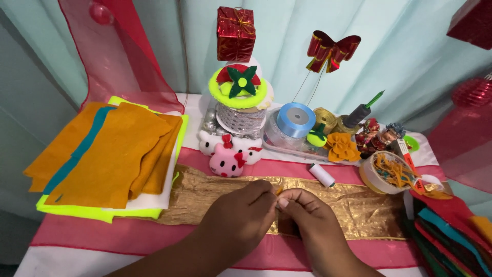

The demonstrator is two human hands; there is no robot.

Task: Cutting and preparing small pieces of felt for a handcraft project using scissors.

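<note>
- Both hands meet over the table's near middle: left hand (241, 218) and right hand (307, 220), fingertips pinched shut on a tiny orange scrap (279, 191).
- Beneath them lies a crinkled gold fabric strip (359, 205).
- Just beyond rests a white thread spool (322, 175).
- Farther left sits stacked orange felt (113, 154).

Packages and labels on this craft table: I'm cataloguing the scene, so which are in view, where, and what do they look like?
Gift box: hanging at top centre before the curtain, a cube in shiny red foil with gold ribbon.
Second red box: top right corner, cut off by the frame.
Label strip: right side, by the round clear tub, narrow, white and red; print too small to tell.
No signs or screens.
</note>
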